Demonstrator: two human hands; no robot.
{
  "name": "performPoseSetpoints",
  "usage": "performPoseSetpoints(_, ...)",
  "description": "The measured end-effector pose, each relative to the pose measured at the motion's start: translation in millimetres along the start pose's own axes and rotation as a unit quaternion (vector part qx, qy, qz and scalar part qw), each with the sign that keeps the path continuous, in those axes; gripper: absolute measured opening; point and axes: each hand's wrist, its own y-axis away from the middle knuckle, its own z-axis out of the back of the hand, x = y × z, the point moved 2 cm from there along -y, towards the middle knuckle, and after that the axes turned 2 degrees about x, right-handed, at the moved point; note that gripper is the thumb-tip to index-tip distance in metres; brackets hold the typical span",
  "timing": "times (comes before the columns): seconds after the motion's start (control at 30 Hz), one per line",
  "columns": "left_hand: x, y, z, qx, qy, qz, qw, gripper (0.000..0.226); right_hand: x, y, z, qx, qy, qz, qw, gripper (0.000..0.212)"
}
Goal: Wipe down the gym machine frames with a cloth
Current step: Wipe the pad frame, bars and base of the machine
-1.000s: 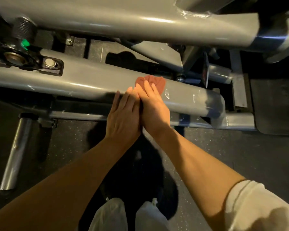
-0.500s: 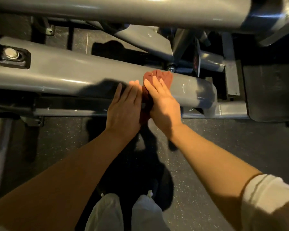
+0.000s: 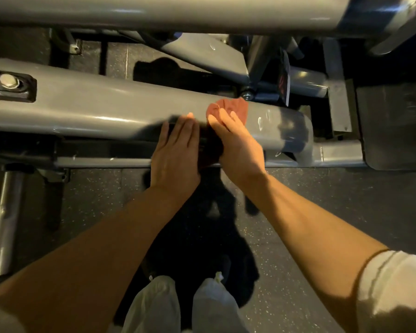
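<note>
A thick grey frame beam (image 3: 101,111) of the gym machine runs across the view from left to right. A reddish-brown cloth (image 3: 235,108) lies on top of it near its right end. My right hand (image 3: 238,145) presses flat on the cloth with straight fingers, and the cloth's lower part hangs dark beside my palm. My left hand (image 3: 175,152) rests flat on the beam just left of the cloth, fingers straight and together.
A second grey beam (image 3: 154,10) crosses the top of the view. A bolted black bracket (image 3: 10,85) sits at the left end of the wiped beam. A chrome peg (image 3: 5,222) stands at the lower left. Dark speckled rubber floor (image 3: 322,200) and my legs are below.
Both hands and the cloth have slid right along the beam, toward its rounded end. The cloth sticks out more beyond my right fingertips.
</note>
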Motion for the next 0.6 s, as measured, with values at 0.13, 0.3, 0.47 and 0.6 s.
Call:
performPoseSetpoints(0.13, -5, -2, -2, 0.017, -0.03, 0.009, 0.999, 0.088, -10, 26, 8, -0.033, -0.022, -0.129, 0.991, 0.073)
performPoseSetpoints(0.3, -7, -6, -2, -0.016, -0.011, -0.01, 1.0, 0.078, 29, 7, -5, -0.012, -0.006, -0.022, 1.0, 0.054)
performPoseSetpoints(0.47, -4, -4, 4, 0.028, -0.058, -0.025, 0.998, 0.087, -24, 13, 10, -0.006, 0.025, -0.077, 0.997, 0.07)
performPoseSetpoints(0.6, -9, -4, 3, 0.022, -0.076, -0.016, 0.997, 0.084, -18, 10, 11, -0.045, -0.053, -0.171, 0.983, 0.072)
